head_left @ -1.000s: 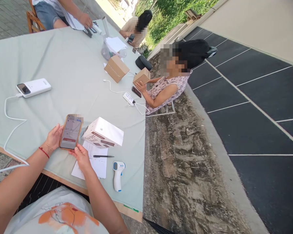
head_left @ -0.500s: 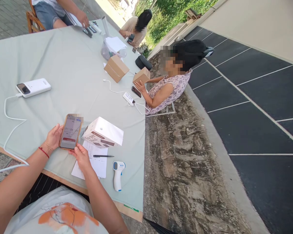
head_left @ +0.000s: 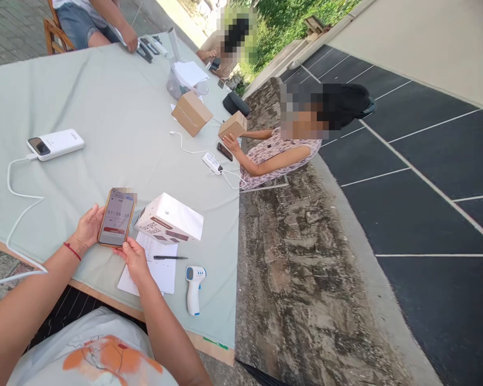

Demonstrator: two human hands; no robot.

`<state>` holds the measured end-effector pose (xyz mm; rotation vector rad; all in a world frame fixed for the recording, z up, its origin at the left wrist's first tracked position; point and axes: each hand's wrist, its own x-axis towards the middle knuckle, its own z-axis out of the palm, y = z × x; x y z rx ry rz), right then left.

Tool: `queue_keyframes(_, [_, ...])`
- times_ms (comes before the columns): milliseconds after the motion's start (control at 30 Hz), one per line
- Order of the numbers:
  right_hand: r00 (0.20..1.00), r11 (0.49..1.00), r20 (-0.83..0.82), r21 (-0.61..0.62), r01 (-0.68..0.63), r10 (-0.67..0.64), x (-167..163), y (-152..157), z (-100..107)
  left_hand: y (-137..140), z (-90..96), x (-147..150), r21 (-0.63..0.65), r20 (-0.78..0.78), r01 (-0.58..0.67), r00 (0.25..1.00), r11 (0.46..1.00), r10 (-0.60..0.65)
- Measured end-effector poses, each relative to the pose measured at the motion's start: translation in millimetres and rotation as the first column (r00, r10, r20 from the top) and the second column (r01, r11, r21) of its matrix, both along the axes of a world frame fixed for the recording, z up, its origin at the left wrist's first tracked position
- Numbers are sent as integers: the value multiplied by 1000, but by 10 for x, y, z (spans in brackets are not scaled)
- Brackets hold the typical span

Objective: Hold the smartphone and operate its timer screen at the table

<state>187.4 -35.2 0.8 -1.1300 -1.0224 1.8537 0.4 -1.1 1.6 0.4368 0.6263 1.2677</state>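
A smartphone [head_left: 117, 217] with a running timer on its screen is held upright between my two hands above the near part of the table. My left hand [head_left: 89, 227] grips its left edge, and my right hand [head_left: 134, 257] closes on its lower right corner. Just right of the phone stands a white printed box [head_left: 171, 217]. Beneath my right hand lie paper sheets [head_left: 161, 273] with writing, and a black pen [head_left: 170, 258] rests across them. Farther right is a white and blue infrared thermometer [head_left: 194, 290].
A white power bank [head_left: 60, 145] with a cable lies at left on the cloth-covered table [head_left: 104, 134]. Across it are a cardboard box [head_left: 192, 113], a plastic tub [head_left: 177, 86] and a black case [head_left: 236, 103]. A person at right holds a smaller carton [head_left: 233, 125]; two others sit beyond.
The timer on the phone has advanced by one second while my hands stay still. The person at right has leaned back to the right, and the far person's hand on the papers has shifted slightly.
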Motion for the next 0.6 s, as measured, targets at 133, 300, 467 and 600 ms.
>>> queue_keyframes(133, [1000,1000,-19,-2,3,-3,1,-1,-3,-1,44,12,-17,-27,-9,1000,1000,9])
queue_keyframes(300, [1000,1000,-22,-4,-3,3,2,0,11,1,76,16,-19,-32,-12,999,1000,11])
queue_keyframes(467, [999,1000,-32,1,-5,5,4,1,17,0,78,7,-11,-22,-4,1000,1000,4])
queue_keyframes(600, [999,1000,-37,-5,-3,3,-1,4,7,0,110,11,-18,-40,-7,999,1000,6])
